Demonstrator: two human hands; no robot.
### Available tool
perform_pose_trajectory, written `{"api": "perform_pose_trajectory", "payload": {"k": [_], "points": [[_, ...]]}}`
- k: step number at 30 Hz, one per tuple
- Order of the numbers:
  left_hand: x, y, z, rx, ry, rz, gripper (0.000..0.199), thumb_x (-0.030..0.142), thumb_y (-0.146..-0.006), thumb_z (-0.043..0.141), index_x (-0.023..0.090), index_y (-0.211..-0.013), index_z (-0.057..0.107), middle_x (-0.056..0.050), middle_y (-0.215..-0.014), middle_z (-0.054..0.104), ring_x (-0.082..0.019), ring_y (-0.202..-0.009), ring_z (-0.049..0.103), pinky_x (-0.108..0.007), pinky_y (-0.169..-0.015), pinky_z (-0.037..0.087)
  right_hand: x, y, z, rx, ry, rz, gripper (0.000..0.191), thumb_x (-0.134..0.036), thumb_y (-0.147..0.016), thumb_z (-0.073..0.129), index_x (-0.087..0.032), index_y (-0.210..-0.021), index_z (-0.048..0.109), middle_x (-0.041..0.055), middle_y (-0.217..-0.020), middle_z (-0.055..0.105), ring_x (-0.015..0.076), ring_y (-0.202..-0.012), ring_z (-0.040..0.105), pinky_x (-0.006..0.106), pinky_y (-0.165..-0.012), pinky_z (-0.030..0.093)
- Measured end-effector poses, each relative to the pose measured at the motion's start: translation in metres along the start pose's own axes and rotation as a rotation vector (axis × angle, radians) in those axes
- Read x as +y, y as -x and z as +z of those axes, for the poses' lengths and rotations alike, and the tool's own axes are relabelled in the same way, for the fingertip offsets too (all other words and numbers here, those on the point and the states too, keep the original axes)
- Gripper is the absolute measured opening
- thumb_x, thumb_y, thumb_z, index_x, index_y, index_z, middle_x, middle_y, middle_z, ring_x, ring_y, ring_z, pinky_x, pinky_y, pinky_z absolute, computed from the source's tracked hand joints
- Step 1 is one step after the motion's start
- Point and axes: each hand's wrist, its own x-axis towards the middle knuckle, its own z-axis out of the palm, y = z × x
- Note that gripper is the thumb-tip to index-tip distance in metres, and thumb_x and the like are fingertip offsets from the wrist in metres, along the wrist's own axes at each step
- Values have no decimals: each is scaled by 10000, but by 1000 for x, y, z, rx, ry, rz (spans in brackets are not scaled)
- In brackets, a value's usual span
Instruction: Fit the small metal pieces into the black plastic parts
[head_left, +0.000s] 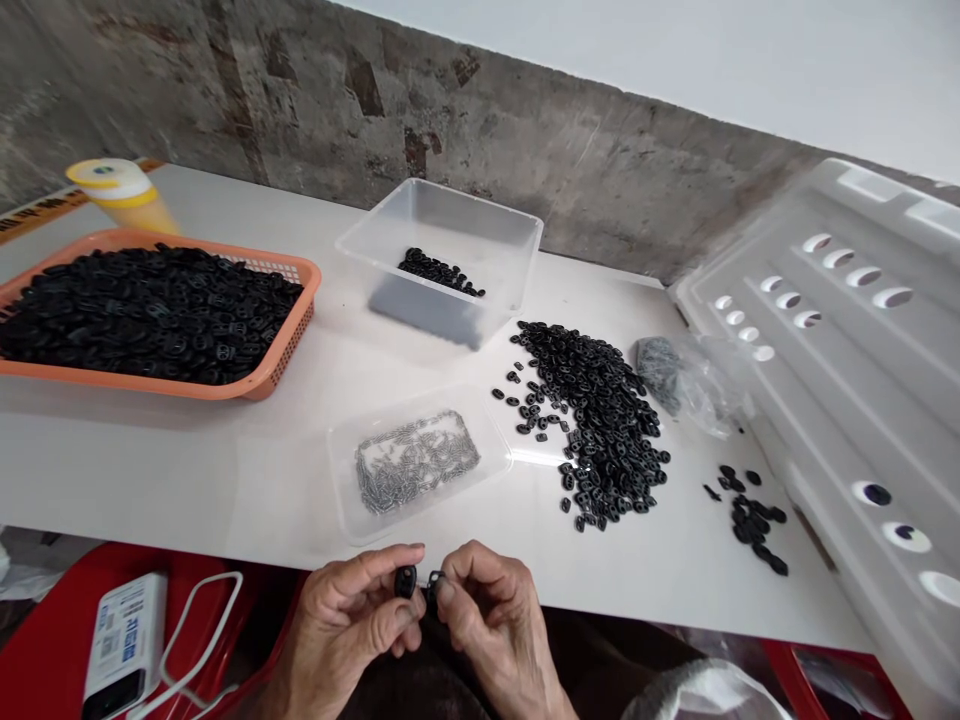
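Observation:
At the table's front edge my left hand (356,620) pinches a small black oval plastic piece (406,581) between thumb and fingers. Close beside it, my right hand (491,620) grips another small black plastic piece (434,583) with an opening in it; my thumb covers part of it. The two pieces are held side by side, and whether they touch I cannot tell. Just beyond my hands lies a shallow clear tray (341,480) with many small metal springs (409,465). A heap of black two-holed pieces (600,420) spreads over the table to the right of it.
An orange basket (281,360) full of black parts stands at left, a yellow-lidded cup (120,190) behind it. A clear bin (480,240) holds some black pieces. At right are a plastic bag (705,385), loose black parts (757,520) and a white perforated crate (817,400).

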Motion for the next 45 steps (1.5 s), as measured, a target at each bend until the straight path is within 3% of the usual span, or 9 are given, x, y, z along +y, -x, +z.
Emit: {"api": "perform_pose_trajectory", "payload": {"k": [6, 10, 17, 29, 36, 40, 45], "points": [[14, 4, 19, 210, 10, 4, 343, 351, -651, 810, 179, -942, 755, 12, -583, 639, -66, -484, 588, -131, -481, 490, 3, -1, -3, 15, 4, 15, 418, -431, -861, 527, -88, -653, 408, -19, -539, 351, 4, -531, 292, 109, -514, 260], [15, 5, 21, 209, -15, 10, 324, 341, -651, 806, 185, -931, 759, 20, -545, 619, -64, -475, 583, -127, -484, 488, 4, -1, -4, 7, 13, 7, 417, -427, -871, 521, -85, -659, 416, -15, -544, 367, 3, -532, 295, 108, -515, 260], [6, -1, 3, 4, -208, 57, 309, 304, -774, 714, 193, -1063, 730, -17, -609, 668, -74, -534, 620, -123, -538, 524, 6, -3, -2, -5, 14, 33, 424, -432, -872, 528, -81, -659, 422, -8, -560, 396, 2, -536, 310, 108, -515, 261], [12, -2, 9, 14, -239, 189, 274, 197, -768, 714, 231, -1039, 743, 9, -593, 673, -52, -523, 629, -66, -536, 510, 4, -3, 2, -64, -76, 74, 457, -477, -864, 542, -80, -672, 425, 32, -592, 497, 10, -539, 358, 117, -523, 286], [17, -5, 15, 7, -214, 344, 349, 64, -725, 696, 272, -999, 752, 46, -554, 666, -45, -470, 623, -56, -499, 511, 4, -4, -1, -84, -164, 88, 444, -452, -868, 574, -69, -688, 440, 34, -606, 507, 6, -546, 389, 104, -527, 305], [14, -4, 14, -8, -268, 391, 415, 44, -745, 679, 308, -1063, 725, 58, -591, 679, -34, -488, 631, -44, -517, 516, -1, -6, 1, -106, -263, 68, 438, -432, -869, 591, -70, -684, 427, 32, -610, 509, 15, -562, 448, 103, -549, 359], [13, -1, 11, -73, -389, 519, 603, 29, -822, 584, 431, -1272, 559, 78, -768, 699, -15, -618, 660, -52, -621, 547, -3, -8, 3, -132, -382, 36, 428, -403, -883, 584, -87, -680, 379, 7, -584, 469, 29, -572, 496, 122, -583, 412]]}}
